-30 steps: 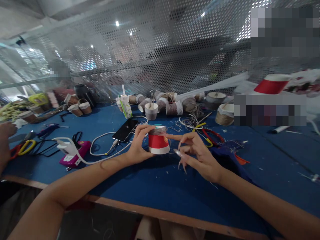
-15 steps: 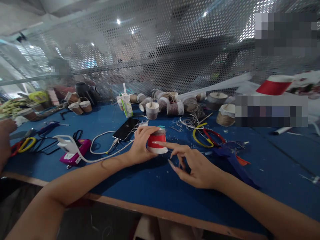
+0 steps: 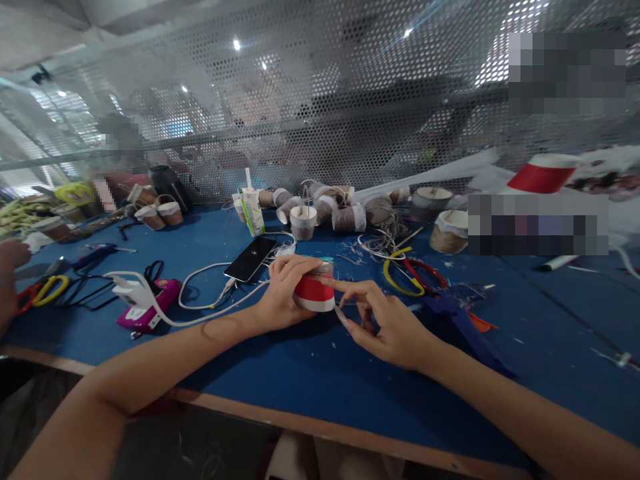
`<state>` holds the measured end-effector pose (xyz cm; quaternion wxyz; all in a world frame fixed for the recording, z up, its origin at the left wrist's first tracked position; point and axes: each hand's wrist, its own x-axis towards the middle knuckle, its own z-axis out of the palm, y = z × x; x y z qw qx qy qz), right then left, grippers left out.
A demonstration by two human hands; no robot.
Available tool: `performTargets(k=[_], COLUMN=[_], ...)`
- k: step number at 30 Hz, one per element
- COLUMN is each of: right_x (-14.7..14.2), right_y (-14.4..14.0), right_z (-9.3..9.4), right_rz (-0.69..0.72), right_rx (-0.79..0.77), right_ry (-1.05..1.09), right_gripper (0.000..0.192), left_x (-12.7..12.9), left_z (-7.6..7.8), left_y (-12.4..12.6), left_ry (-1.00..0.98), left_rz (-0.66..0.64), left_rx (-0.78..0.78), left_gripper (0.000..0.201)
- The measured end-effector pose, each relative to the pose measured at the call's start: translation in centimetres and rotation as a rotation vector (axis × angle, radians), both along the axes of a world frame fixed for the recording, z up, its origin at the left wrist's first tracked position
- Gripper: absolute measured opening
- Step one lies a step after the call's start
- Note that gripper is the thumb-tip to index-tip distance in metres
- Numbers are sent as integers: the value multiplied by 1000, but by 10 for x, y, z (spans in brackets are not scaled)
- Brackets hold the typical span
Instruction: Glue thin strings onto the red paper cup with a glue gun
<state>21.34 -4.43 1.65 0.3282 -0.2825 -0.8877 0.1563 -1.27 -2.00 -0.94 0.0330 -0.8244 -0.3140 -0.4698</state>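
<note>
A small paper cup (image 3: 315,293) with a red band and a white rim at its lower edge stands tilted over the blue table, its grey-brown part at the top. My left hand (image 3: 284,293) is wrapped round its left side and holds it. On the cup's right side, the index fingertip of my right hand (image 3: 385,320) touches the band near its edge. The thumb tip is close to the white rim, and the fingers are apart. Whether the right fingers hold anything thin cannot be seen.
A phone (image 3: 251,259) on a white cable and a purple power strip (image 3: 153,307) lie to the left. Scissors (image 3: 425,277) and a blue glue gun (image 3: 465,327) lie right. Twine-wrapped cups (image 3: 349,218) and a drink carton (image 3: 253,212) line the back. Another person's hand (image 3: 13,257) shows far left.
My right index finger has drawn back from the front of the red band to its right edge, and the thumb has come up nearer the rim. The cup has turned slightly in my left hand.
</note>
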Motion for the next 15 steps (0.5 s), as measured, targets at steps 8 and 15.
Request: performTargets(k=[8, 15], right_x=[-4, -7], right_y=[-4, -5], right_z=[3, 1], right_rz=[13, 25], right_rx=[114, 226], right_ry=[-50, -17], right_gripper=[24, 28], left_x=[3, 3], left_z=[-1, -4], left_y=[-1, -1], left_ry=[-7, 24], left_rz=[15, 36], left_rx=[57, 119], left_gripper=[60, 61])
